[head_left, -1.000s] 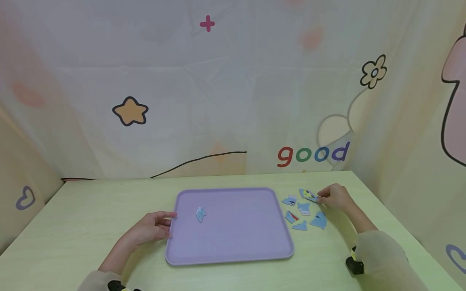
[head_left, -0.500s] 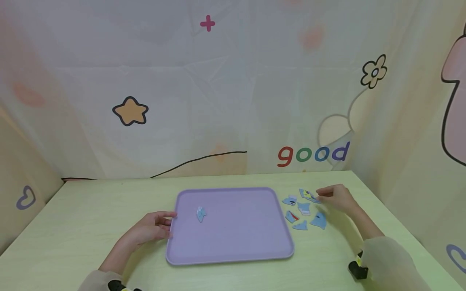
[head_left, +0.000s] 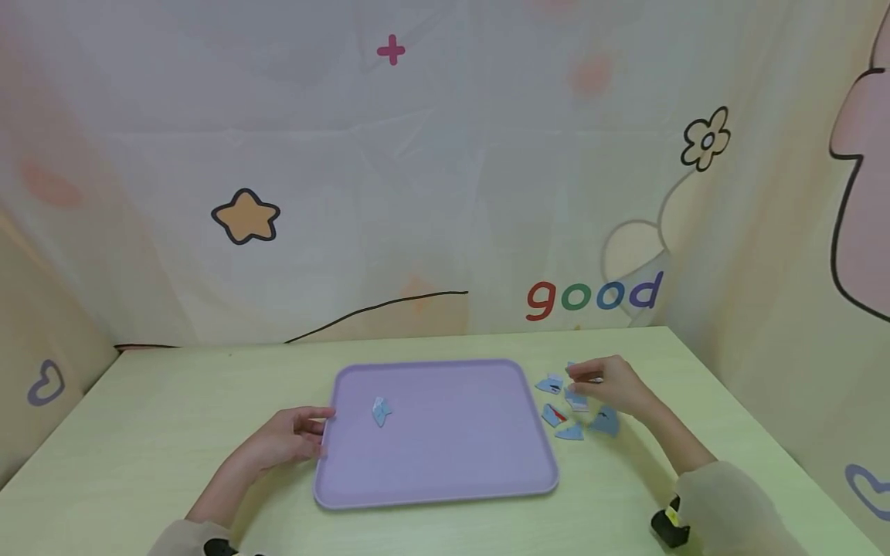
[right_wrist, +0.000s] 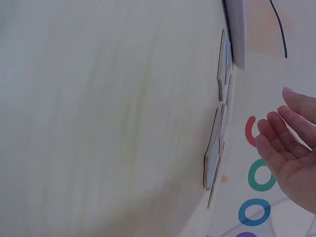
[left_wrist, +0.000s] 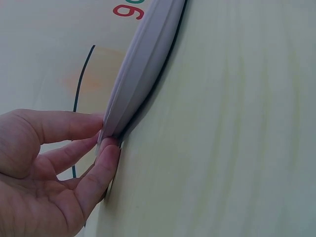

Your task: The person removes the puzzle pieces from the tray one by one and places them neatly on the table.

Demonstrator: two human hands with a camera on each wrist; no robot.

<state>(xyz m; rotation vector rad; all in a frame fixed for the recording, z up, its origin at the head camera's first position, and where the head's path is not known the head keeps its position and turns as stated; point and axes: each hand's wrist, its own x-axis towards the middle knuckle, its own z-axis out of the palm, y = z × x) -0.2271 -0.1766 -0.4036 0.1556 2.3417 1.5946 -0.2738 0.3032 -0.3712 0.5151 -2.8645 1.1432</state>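
My left hand (head_left: 281, 439) holds the left rim of a lilac tray (head_left: 445, 498). In the left wrist view its fingertips (left_wrist: 94, 124) lie at the tray's edge (left_wrist: 140, 69). One light-blue puzzle piece (head_left: 382, 411) lies on the tray, towards the left. Right of the tray, my right hand (head_left: 612, 384) is over a group of blue puzzle pieces, partly covering a piece (head_left: 576, 400) with a pale band. Nothing shows in its loosely bent fingers (right_wrist: 279, 136) in the right wrist view. Nearby lie a piece with a red mark (head_left: 554, 415) and a plain blue one (head_left: 570, 432).
A larger blue piece (head_left: 605, 421) lies below the right hand, and one with a dark mark (head_left: 550, 384) sits close to the tray's right rim. The pale wooden table (head_left: 208, 386) ends at a printed cloth backdrop (head_left: 382, 193).
My right hand has moved left across the pieces, now covering most of the yellow-patterned one. My left hand and the piece on the tray stay put. The head view has shifted slightly.
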